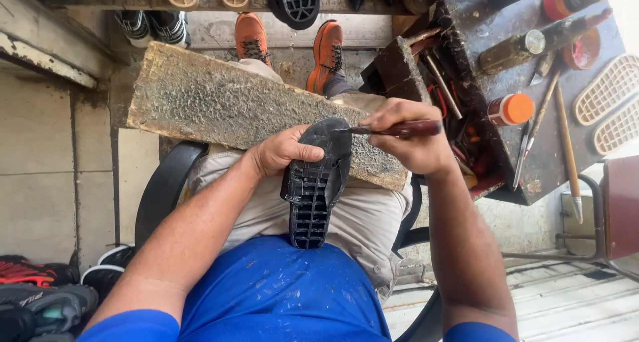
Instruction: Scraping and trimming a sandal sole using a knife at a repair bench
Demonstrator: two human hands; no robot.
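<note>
head view: left hand point(283, 152) grips black sole point(316, 182) on board point(219, 102); right hand point(413, 139) clasps knife point(399, 129); workbench point(492, 142) beside.

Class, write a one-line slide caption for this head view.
Left hand steadies a black shoe sole on a worn board; right hand works it with a red-handled tool.

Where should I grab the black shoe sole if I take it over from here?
Grip the black shoe sole at its free ribbed end, coming from the person's side. The left hand pins its far end on the board; the right hand works a tool there.
</note>
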